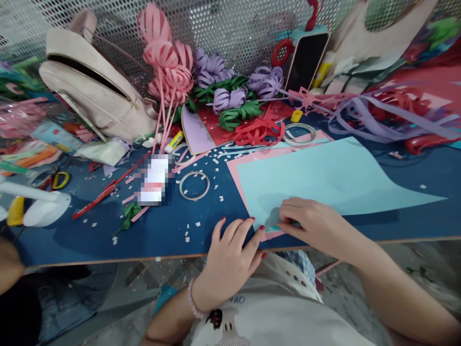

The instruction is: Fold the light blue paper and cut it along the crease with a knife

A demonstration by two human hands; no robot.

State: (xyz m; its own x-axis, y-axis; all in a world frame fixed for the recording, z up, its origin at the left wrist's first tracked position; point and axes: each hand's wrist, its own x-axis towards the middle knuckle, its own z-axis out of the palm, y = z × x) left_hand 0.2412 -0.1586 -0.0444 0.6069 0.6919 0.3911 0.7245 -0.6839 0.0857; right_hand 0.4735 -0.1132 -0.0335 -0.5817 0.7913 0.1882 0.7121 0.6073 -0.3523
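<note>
A light blue sheet of paper (317,178) lies on a pink sheet (240,187) at the table's front edge, its right end tapering and slightly lifted. My left hand (232,252) is open, fingers spread, with the fingertips by the near left corner of the sheets. My right hand (313,221) rests on the blue sheet near that same corner, fingers curled and closed. A small teal bit shows by its fingertips; what it holds, if anything, is hidden.
Left of the sheets lie a tape roll (194,186), a blurred-out bright rectangle (155,181) and red scissors (103,196). Behind are a glue stick (174,142), paper-strip flowers (167,67), a beige backpack (90,86) and a propped phone (307,61). White scraps dot the blue table (162,238).
</note>
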